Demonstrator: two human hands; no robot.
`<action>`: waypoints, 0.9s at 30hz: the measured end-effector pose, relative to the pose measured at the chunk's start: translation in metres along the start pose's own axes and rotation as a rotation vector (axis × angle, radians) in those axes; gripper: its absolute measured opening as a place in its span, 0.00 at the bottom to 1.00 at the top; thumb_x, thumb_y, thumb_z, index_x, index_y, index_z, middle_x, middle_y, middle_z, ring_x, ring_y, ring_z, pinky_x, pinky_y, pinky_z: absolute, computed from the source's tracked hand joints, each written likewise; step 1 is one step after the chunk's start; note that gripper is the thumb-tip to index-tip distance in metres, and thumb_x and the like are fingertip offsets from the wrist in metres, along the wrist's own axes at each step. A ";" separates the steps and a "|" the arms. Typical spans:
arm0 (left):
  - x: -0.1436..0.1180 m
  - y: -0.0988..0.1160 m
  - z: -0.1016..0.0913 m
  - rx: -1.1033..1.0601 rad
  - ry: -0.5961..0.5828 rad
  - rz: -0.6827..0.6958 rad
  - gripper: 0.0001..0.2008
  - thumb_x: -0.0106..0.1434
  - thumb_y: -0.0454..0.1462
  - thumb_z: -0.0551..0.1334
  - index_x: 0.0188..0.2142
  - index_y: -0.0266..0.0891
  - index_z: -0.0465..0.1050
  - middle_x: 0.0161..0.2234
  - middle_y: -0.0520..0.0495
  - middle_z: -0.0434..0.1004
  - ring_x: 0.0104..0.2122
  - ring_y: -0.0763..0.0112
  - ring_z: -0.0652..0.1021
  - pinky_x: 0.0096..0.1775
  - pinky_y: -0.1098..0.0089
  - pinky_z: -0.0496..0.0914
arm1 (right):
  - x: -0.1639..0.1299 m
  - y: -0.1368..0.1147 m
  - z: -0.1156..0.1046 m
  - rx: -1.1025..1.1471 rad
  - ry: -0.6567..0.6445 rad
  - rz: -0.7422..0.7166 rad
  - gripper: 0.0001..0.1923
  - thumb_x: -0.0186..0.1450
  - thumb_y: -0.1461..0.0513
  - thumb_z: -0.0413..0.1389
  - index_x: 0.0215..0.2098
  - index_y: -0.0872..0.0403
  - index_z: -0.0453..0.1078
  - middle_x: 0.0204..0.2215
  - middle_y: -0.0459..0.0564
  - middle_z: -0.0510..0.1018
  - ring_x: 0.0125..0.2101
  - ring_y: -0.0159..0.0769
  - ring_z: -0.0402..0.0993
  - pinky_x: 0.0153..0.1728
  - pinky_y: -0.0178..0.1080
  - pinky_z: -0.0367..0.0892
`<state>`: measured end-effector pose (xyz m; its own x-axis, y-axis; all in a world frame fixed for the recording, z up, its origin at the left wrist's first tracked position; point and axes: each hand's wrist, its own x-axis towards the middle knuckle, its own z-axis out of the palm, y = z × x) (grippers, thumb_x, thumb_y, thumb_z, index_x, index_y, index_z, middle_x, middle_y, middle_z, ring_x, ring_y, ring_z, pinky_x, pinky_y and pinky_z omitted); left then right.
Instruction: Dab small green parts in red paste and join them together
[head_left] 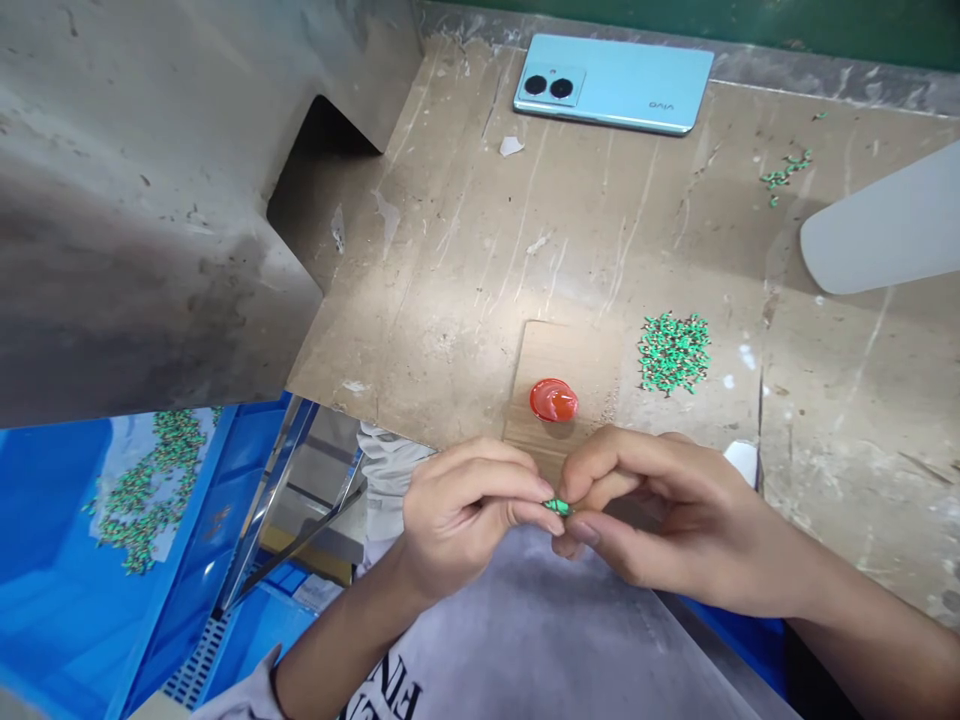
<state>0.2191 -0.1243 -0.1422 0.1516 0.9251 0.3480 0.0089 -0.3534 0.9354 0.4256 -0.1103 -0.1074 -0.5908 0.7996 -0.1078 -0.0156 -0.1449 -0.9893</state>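
Between the fingertips of my left hand [476, 510] is a small green piece [556, 507], pinched by thumb and forefinger. My right hand [660, 515] is closed with its thumb and fingertips at the other end of that piece; whether it holds a second tiny part is hidden. Just beyond my hands, a red cap-like dish [553, 400] with something glossy in it rests on a thin wooden board [574, 345]. A heap of small green pieces with metallic-looking ends [673, 353] lies to the right of the board.
A light blue phone [622, 85] lies at the table's back edge. Some loose green pieces [786, 170] are near a white cylindrical object [885, 225] at the right. A large metal housing [150, 220] stands at the left, above a blue bin [52, 520] with more green pieces.
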 end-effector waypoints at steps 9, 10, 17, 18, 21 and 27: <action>-0.003 -0.001 0.001 -0.048 0.018 -0.041 0.07 0.66 0.35 0.76 0.33 0.35 0.82 0.30 0.47 0.84 0.27 0.73 0.83 0.29 0.78 0.76 | 0.000 0.001 0.000 -0.080 0.008 -0.036 0.06 0.72 0.68 0.60 0.45 0.51 0.71 0.29 0.42 0.84 0.28 0.25 0.79 0.31 0.25 0.74; -0.003 -0.001 0.002 -0.051 0.025 -0.034 0.07 0.65 0.35 0.76 0.33 0.35 0.83 0.30 0.47 0.84 0.27 0.73 0.83 0.30 0.78 0.77 | 0.000 0.001 0.000 -0.079 0.006 -0.039 0.07 0.72 0.69 0.59 0.45 0.51 0.71 0.30 0.41 0.84 0.28 0.25 0.79 0.32 0.24 0.74; 0.001 -0.003 0.000 -0.072 0.020 -0.036 0.10 0.58 0.33 0.81 0.36 0.37 0.83 0.32 0.48 0.86 0.28 0.73 0.84 0.31 0.78 0.78 | -0.001 0.005 -0.003 -0.226 0.008 -0.172 0.09 0.74 0.70 0.58 0.48 0.52 0.73 0.33 0.43 0.84 0.28 0.25 0.79 0.32 0.25 0.74; 0.002 -0.002 -0.001 -0.076 0.018 -0.040 0.10 0.58 0.33 0.81 0.37 0.37 0.83 0.32 0.48 0.86 0.29 0.72 0.84 0.31 0.78 0.78 | -0.001 0.006 -0.003 -0.276 0.013 -0.219 0.10 0.74 0.71 0.58 0.49 0.52 0.73 0.33 0.43 0.83 0.28 0.25 0.79 0.32 0.27 0.74; 0.003 0.001 -0.003 -0.049 -0.005 -0.060 0.10 0.60 0.34 0.80 0.38 0.37 0.84 0.33 0.47 0.86 0.27 0.72 0.83 0.29 0.76 0.76 | 0.000 0.012 -0.003 -0.415 0.037 -0.386 0.12 0.73 0.72 0.57 0.50 0.52 0.72 0.34 0.47 0.84 0.31 0.31 0.80 0.35 0.34 0.75; 0.001 0.014 -0.008 0.065 -0.103 -0.154 0.06 0.65 0.32 0.74 0.41 0.37 0.83 0.28 0.51 0.81 0.17 0.81 0.65 0.20 0.76 0.65 | -0.001 0.019 -0.008 -0.670 0.054 -0.582 0.08 0.76 0.70 0.54 0.49 0.55 0.71 0.37 0.54 0.84 0.34 0.38 0.80 0.34 0.41 0.72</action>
<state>0.2111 -0.1274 -0.1285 0.2435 0.9512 0.1897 0.1030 -0.2198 0.9701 0.4322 -0.1087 -0.1268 -0.5972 0.6693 0.4421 0.1837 0.6507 -0.7368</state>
